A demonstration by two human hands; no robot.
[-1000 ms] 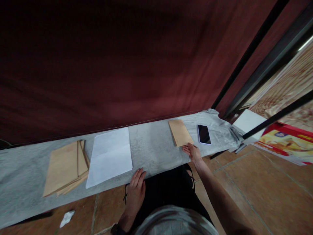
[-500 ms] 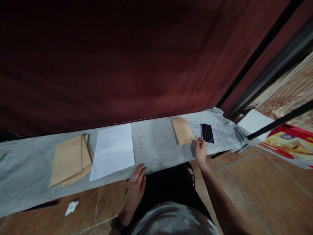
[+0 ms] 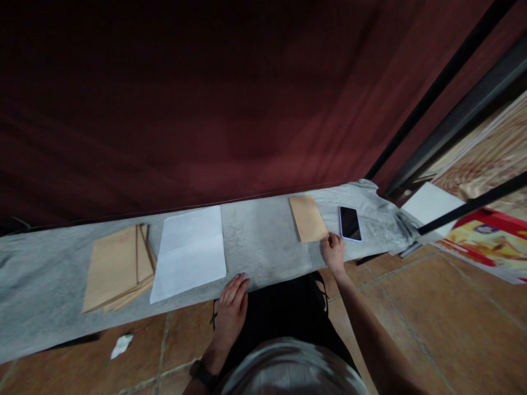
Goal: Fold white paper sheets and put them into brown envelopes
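My right hand (image 3: pixel 334 253) is at the near right corner of a small brown paper envelope (image 3: pixel 308 219), its fingers curled together on that corner. The envelope lies flat on the grey cloth-covered bench (image 3: pixel 263 241). Just right of this hand is a dark-screened phone (image 3: pixel 350 223) with a pale purple edge. My left hand (image 3: pixel 233 304) rests at the bench's near edge with fingers stretched out, holding nothing. Beside it on the left lie white paper sheets (image 3: pixel 189 255).
Several larger brown envelopes (image 3: pixel 113 269) are stacked beyond the white sheets on the left. A dark red curtain (image 3: pixel 206 109) hangs behind the bench. Black metal poles (image 3: pixel 436 88) and a red and yellow box (image 3: pixel 489 238) stand at the right. White crumpled paper (image 3: pixel 122 346) lies on the tiled floor.
My right hand has shifted slightly left, towards the envelope's corner. My left hand has stayed almost in place.
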